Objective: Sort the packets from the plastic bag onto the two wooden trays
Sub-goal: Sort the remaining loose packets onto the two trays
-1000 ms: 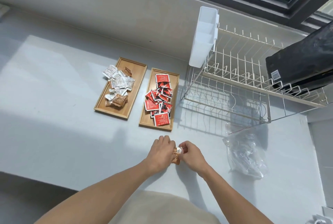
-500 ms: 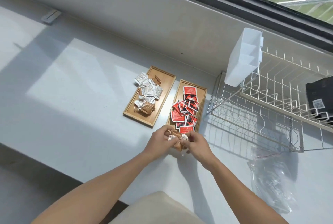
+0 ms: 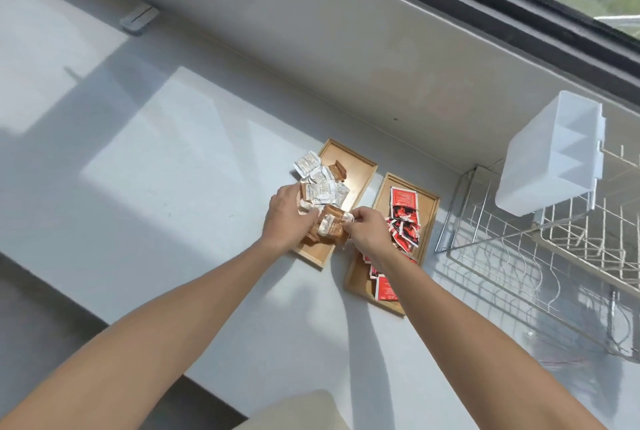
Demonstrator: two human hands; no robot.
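Wide white counter under the window, sun falling across it in big bright patches. Off to the right sits the wire dish rack, with a white plastic caddy hooked on its near corner.

Middle of the counter, two wooden trays side by side, apart by a narrow strip of counter. The left tray carries the white and brown packets, heaped toward its far end, one white one hanging over the tray's left edge. The right tray is loaded with red packets, overlapping all down its length.

Both arms are stretched out over the trays. The left hand is over the near half of the left tray, fingers curled down onto a bunch of brown packets there. The right hand hovers across the gap between the trays, thumb and forefinger pressed together on the white end of that same brown bunch. So both hands have hold of it, just above the left tray's near end; whether it touches the wood, I can't tell.

The plastic bag is not clearly in sight from here.
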